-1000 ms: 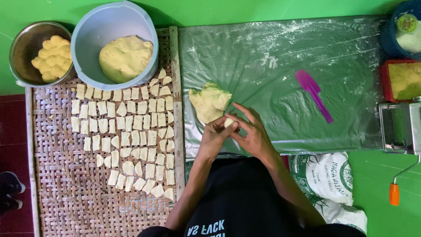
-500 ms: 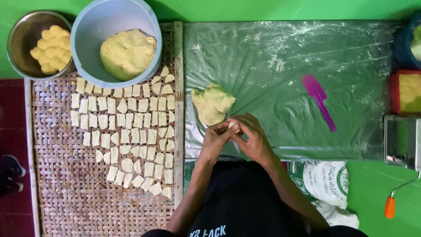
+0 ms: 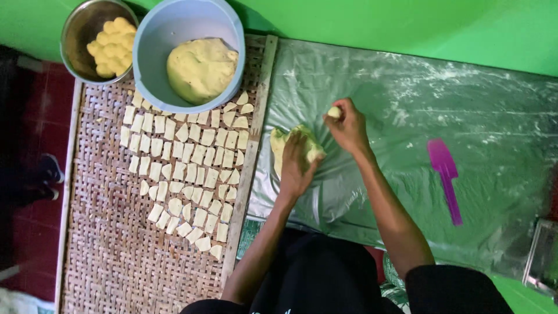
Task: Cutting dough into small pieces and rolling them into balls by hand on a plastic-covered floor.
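A woven bamboo tray (image 3: 116, 256) fills the left half of the frame, its right wooden edge running down just left of centre; small cut dough pieces (image 3: 192, 168) lie in rows over its upper and middle part, while the lower left of the tray is bare weave. A blue bowl (image 3: 168, 35) holding a large dough ball (image 3: 200, 68) sits on the tray's upper edge, and a metal bowl (image 3: 81, 29) with small yellow balls (image 3: 113, 46) stands touching it at the upper left. A floured plastic sheet (image 3: 442, 110) covers the centre and right, reaching up to the green surface along the top; most of it is open room, with only a purple scraper (image 3: 444, 174) lying well apart at right. The dough lump (image 3: 278, 148) rests on the sheet's left margin, just beside the tray edge. The left hand (image 3: 296, 166) lies flat over the lump, fingers pressed down on it, wrist angled up from bottom centre. The right hand (image 3: 347, 125) is raised just right of the lump, fingers curled and pinching a small dough piece (image 3: 334, 111) at the fingertips, forearm slanting in from the lower right.
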